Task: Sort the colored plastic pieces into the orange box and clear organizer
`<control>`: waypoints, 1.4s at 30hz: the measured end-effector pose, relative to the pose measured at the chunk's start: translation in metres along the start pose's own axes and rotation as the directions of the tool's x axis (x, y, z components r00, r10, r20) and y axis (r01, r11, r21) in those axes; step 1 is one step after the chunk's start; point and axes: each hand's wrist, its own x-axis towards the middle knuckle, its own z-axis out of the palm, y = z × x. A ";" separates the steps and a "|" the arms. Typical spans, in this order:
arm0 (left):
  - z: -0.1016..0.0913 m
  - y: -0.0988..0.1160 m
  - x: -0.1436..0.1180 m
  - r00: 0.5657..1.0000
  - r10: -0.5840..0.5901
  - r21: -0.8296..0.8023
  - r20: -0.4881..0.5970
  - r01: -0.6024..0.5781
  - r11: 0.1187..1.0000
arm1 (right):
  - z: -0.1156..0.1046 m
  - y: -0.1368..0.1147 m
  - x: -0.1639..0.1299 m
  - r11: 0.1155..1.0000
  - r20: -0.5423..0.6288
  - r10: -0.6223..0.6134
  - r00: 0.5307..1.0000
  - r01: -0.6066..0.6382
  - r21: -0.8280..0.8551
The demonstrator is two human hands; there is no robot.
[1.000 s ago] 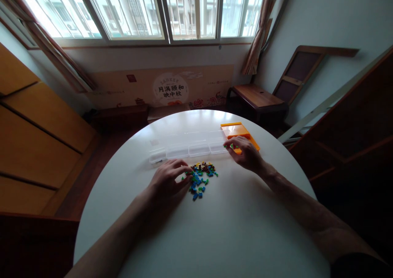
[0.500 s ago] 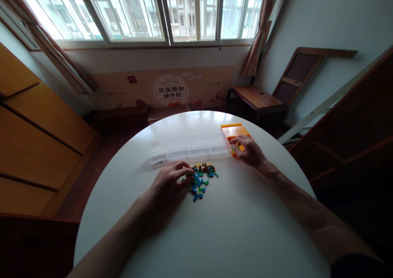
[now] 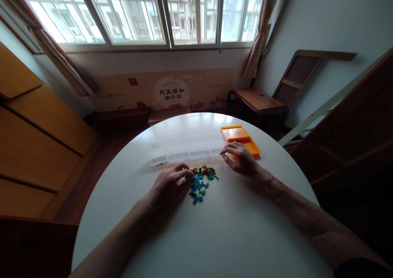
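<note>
A pile of small plastic building bricks [image 3: 199, 184], blue, green, brown and yellow, lies on the white round table [image 3: 215, 237]. At the pile's left edge rests my left hand [image 3: 172, 177], its fingers bent and the thumb apart from them. Nothing shows between its fingertips. My right hand [image 3: 241, 159] hovers before the orange box [image 3: 252, 146], fingers loosely bent and apart, with no brick visible in them. It covers the near left part of that box. Left of it stands a clear plastic case [image 3: 178, 154] with several compartments.
The orange box's see-through lid [image 3: 235, 132] lies folded back toward the window. Beyond the table are a wooden chair [image 3: 258, 99], a printed cardboard panel [image 3: 138, 85] and a wooden cabinet [image 3: 46, 147] at left.
My right hand has drawn back from the orange box, to the left and nearer me, uncovering more of its tray. The left hand stays beside the pile.
</note>
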 end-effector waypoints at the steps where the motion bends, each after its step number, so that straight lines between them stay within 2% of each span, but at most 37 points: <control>1: 0.000 0.000 0.000 1.000 0.001 -0.002 0.006 -0.001 1.000 | 0.000 -0.002 0.000 1.000 -0.002 -0.009 1.000 0.009 0.003; 9: 0.000 0.003 0.000 0.999 -0.045 -0.007 0.008 0.045 0.999 | 0.001 -0.004 0.002 0.998 0.004 -0.057 0.998 0.056 0.033; 19: -0.004 0.009 0.003 0.996 -0.080 -0.096 0.041 0.083 0.992 | 0.002 -0.007 0.003 0.995 0.025 -0.077 0.997 0.075 0.062; 25: -0.002 0.008 0.004 0.997 -0.068 -0.083 0.032 0.071 0.994 | 0.001 -0.007 0.004 0.986 0.030 -0.162 0.986 0.161 0.035; 28: -0.001 0.009 0.005 0.994 -0.109 -0.155 0.004 0.108 0.982 | 0.002 -0.012 0.004 0.978 0.033 -0.200 0.979 0.198 0.063; 31: 0.001 0.014 0.007 0.974 -0.227 -0.340 -0.015 0.209 0.917 | 0.005 -0.024 0.003 0.972 0.045 -0.214 0.976 0.208 0.108; 35: 0.005 0.022 0.012 0.904 -0.426 -0.596 0.046 0.367 0.714 | 0.012 -0.043 0.003 0.962 0.037 -0.236 0.971 0.228 0.147; 39: 0.013 0.030 0.019 0.870 -0.479 -0.728 0.120 0.405 0.553 | 0.018 -0.049 0.003 0.947 -0.004 -0.283 0.959 0.280 0.157; 42: 0.017 0.035 0.024 0.865 -0.486 -0.746 0.128 0.407 0.527 | 0.019 -0.048 0.002 0.935 -0.022 -0.308 0.951 0.307 0.176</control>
